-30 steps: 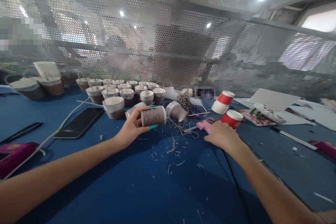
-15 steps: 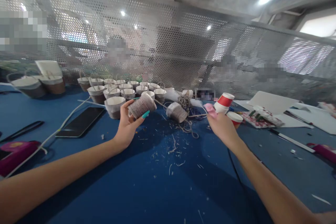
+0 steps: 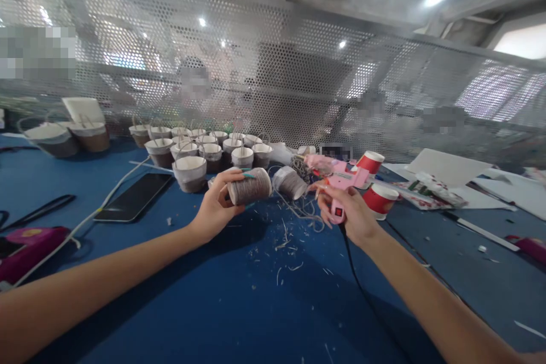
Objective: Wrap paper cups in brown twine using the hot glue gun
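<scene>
My left hand is wrapped round a cup covered in grey-brown twine, tilted on its side above the table. In my right hand is a pink hot glue gun, gripped by its handle, nozzle pointing left, with a black cord trailing down. Between the hands lies another twine-wrapped cup on its side, with loose twine beside it. Red and white paper cups stand just behind my right hand.
Several wrapped cups with handles stand in rows at the back left. A black phone and a white cord lie left. Twine scraps litter the blue table. A knife and white sheets are at right.
My right hand has lifted the pink glue gun and brought it left and nearer to me. My left hand has moved slightly right and turned the wrapped cup more level.
</scene>
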{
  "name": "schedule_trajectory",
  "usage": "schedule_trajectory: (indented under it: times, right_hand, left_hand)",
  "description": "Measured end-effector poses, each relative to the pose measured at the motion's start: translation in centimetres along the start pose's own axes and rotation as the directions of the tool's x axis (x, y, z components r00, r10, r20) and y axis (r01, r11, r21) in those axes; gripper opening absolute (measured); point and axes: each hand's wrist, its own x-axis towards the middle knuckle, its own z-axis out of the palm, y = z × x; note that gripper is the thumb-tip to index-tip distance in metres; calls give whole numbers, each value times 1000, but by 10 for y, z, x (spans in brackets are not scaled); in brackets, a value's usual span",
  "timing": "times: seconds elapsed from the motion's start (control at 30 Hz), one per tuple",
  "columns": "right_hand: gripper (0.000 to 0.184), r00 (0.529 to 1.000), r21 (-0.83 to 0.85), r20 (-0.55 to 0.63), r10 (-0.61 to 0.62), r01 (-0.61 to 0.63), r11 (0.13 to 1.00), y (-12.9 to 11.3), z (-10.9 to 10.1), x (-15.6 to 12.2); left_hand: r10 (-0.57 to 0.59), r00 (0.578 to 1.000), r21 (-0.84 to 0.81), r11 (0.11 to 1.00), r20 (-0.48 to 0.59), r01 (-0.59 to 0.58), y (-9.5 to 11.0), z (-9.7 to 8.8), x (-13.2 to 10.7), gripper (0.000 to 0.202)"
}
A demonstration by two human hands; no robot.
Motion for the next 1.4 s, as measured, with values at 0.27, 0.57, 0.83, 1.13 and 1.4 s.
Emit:
schedule_trajectory:
  times: [0.27, 0.57, 0.83, 1.13, 1.4]
  right_hand:
    - [30, 999, -340, 34, 20, -7, 940, 10, 12, -13]
    - [29, 997, -423, 66, 33, -2, 906, 9, 12, -14]
    - [20, 998, -424, 69, 4, 26, 905, 6, 12, -14]
    - [20, 998, -437, 47, 34, -10, 899, 3, 13, -14]
    - [19, 999, -469, 53, 0, 25, 883, 4, 11, -14]
  left_hand:
    - [175, 981, 122, 975, 85, -185, -7, -3, 0, 39]
    - [214, 971, 92, 970, 103, -224, -9, -3, 1, 42]
    - [213, 973, 93, 971, 92, -221, -9, -3, 1, 44]
    - [165, 983, 62, 983, 83, -170, -9, -4, 1, 46]
    - [132, 991, 31, 991, 36, -133, -11, -4, 2, 50]
